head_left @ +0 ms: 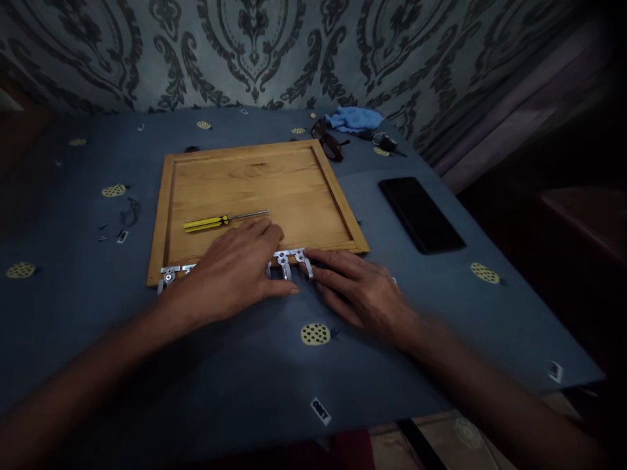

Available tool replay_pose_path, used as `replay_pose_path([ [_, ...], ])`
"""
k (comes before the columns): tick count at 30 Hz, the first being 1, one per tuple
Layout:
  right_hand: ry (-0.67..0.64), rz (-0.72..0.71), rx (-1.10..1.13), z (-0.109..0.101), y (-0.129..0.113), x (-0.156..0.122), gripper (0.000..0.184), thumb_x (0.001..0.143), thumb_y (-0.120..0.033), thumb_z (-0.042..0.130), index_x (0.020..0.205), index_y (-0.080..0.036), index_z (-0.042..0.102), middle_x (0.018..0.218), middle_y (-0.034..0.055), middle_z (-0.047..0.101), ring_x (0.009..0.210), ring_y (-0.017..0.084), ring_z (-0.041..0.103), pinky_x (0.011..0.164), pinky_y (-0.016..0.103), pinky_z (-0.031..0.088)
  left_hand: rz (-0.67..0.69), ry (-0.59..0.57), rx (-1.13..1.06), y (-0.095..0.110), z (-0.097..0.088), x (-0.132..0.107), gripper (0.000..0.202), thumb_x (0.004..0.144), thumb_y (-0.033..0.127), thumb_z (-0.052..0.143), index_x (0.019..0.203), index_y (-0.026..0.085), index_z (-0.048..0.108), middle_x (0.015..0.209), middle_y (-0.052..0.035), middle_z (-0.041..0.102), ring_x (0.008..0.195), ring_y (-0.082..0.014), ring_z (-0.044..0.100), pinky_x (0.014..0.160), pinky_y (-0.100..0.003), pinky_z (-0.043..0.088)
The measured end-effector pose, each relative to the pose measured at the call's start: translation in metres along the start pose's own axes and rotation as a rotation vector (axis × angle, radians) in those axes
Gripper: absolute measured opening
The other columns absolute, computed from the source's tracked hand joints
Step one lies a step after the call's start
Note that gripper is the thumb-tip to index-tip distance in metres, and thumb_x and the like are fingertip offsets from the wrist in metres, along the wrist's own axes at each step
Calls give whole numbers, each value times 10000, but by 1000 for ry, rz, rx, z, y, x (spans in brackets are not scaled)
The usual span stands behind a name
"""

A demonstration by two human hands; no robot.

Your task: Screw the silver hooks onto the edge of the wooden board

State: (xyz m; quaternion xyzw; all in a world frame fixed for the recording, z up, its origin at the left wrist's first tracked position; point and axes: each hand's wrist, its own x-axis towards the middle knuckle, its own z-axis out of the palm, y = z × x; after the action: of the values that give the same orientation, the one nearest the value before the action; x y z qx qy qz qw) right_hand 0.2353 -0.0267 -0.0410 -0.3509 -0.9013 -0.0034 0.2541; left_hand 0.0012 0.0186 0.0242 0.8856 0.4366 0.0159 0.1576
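Note:
A wooden framed panel (245,186) lies flat on the table. Silvery metal hooks on a strip (283,259) run along its near edge; a screw head shows on the leftmost hook (169,277). My left hand (235,267) lies over the near edge, hiding the middle of the strip, with its fingers bent over the panel and its thumb stretched out in front. From the right, my right hand (360,284) reaches in with outstretched fingers, its index fingertip at the rightmost hook (304,262). A yellow-handled screwdriver (225,220) rests on the panel beyond my left hand.
On the right lies a black phone (421,214). Sunglasses (330,140), a blue cloth (355,119) and what look like keys (386,141) sit behind the panel. Several small screws (101,238) and a clear plastic scrap (130,211) lie left. A patterned curtain (255,52) hangs behind the table.

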Motion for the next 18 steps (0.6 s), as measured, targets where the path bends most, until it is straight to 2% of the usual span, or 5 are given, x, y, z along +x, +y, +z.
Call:
replay_pose_path([
  [4,-10,4,1,0,1,-2,273,984,-134,531,1176,-107,723,1279,163,739,1039,259,746,820,399,660,-38,159,-72,-10,-17,-5,451,897,530,697,1188,196,607,1232,-89,682,1127,-299,648,912,-422,523],
  [9,-3,-6,1,2,3,-3,271,989,-148,520,1160,-127,728,1289,160,735,1040,263,745,806,404,656,-76,405,-210,-37,-36,-13,309,884,478,629,1017,204,678,1034,-40,746,916,-222,705,820,-347,543],
  [13,9,-8,-20,3,2,-2,253,994,-155,515,1134,-125,724,1271,157,743,1038,264,749,811,398,658,-183,539,-324,-64,-33,-28,327,814,469,614,950,189,712,918,-28,756,818,-179,702,694,-269,528],
  [18,8,0,-30,3,1,-2,240,993,-162,519,1102,-138,732,1276,150,743,1035,260,751,816,404,661,-409,690,-243,-103,-20,-54,393,787,476,611,1003,179,748,907,-28,758,757,-165,673,663,-260,477],
])
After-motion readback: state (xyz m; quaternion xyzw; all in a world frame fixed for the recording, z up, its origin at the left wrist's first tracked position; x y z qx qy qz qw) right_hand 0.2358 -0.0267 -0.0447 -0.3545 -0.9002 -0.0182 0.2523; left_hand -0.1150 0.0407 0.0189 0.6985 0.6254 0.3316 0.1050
